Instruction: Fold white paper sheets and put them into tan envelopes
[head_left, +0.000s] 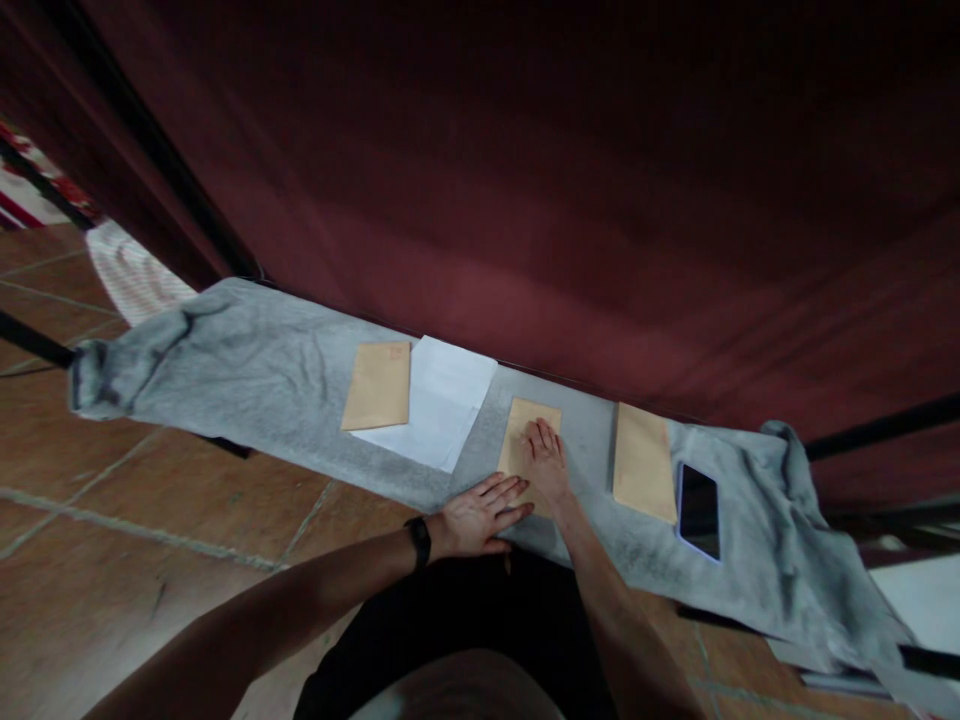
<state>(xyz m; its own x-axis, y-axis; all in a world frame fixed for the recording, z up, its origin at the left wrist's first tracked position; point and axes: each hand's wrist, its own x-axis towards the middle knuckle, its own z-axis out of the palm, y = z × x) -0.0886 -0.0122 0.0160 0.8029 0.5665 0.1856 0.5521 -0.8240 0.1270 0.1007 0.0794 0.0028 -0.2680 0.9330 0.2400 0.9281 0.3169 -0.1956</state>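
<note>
A tan envelope (516, 440) lies on the grey cloth in front of me. My left hand (480, 515) rests over its lower left edge, fingers spread, with a black band on the wrist. Higher on the same envelope my right hand (545, 458) lies flat with its fingers apart. Neither hand grips anything. To the left, another tan envelope (377, 385) with a small reddish mark overlaps some white paper sheets (450, 395). Right of my hands sits a thicker tan envelope or stack (643, 462).
A phone (699, 510) with a pale purple edge lies at the right. The grey cloth (247, 360) covers a long narrow surface and is wrinkled at both ends. Behind it hangs a dark red curtain (480, 220). Brown floor tiles (195, 500) show below.
</note>
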